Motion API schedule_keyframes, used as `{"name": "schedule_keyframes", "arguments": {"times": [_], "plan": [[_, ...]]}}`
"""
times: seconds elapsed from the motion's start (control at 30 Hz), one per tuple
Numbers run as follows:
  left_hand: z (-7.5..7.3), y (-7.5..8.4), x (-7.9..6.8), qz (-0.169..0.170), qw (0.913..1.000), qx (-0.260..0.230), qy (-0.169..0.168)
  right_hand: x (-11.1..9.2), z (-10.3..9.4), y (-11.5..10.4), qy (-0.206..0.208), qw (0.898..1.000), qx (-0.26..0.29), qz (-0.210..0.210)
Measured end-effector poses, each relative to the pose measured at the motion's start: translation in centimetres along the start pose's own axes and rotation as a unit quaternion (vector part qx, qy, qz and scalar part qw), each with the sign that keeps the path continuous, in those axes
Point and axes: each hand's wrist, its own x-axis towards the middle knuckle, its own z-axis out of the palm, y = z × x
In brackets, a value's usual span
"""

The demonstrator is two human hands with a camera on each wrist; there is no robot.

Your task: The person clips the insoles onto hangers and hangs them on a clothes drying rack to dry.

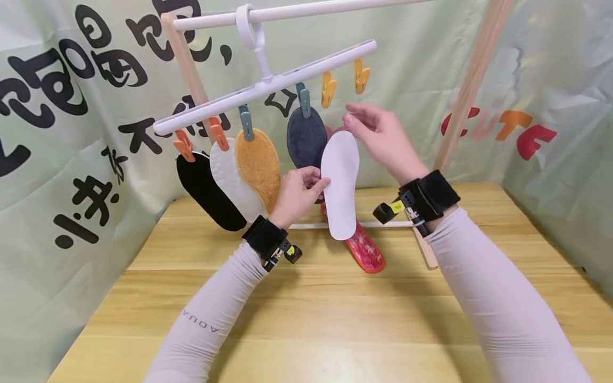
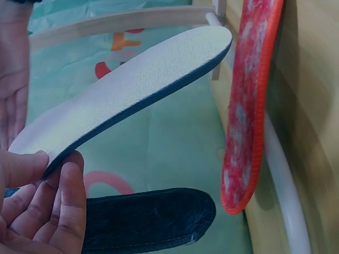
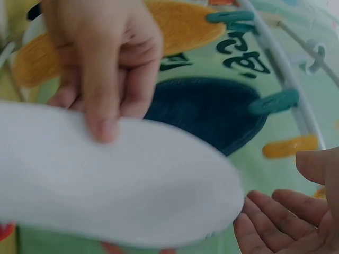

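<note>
My left hand point(image 1: 298, 196) pinches the side edge of a white insole point(image 1: 342, 186) between thumb and fingers, holding it upright in front of the hanging rack. Its edge shows dark in the left wrist view. At the insole's top end is my right hand point(image 1: 385, 139), its fingers relaxed beside the tip, gripping nothing. Just behind the white insole, a dark blue insole point(image 1: 305, 135) hangs from a teal clip point(image 1: 303, 100). To the right, two yellow clips, a nearer one point(image 1: 328, 89) and an outer one point(image 1: 362, 76), hang without insoles.
A tilted white hanger point(image 1: 268, 85) hangs from the rack's top bar point(image 1: 311, 10). Black point(image 1: 206, 191), white fluffy point(image 1: 225, 170) and orange point(image 1: 258, 162) insoles hang at its left. A red patterned insole point(image 1: 366, 250) is low behind the white one, by the wooden table point(image 1: 306, 319).
</note>
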Motion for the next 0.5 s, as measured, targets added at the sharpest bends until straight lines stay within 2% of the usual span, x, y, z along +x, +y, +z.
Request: {"name": "schedule_keyframes", "arguments": {"times": [0.23,0.5], "plan": [[-0.4,0.2,0.1,0.004,0.9999,0.004,0.009,2.1,1.3,-2.9,-0.011,0.998,0.065,0.013],[-0.7,0.5,0.3,0.011,0.9997,0.004,0.019,3.5,2.1,-3.9,0.018,0.982,0.186,0.035]]}}
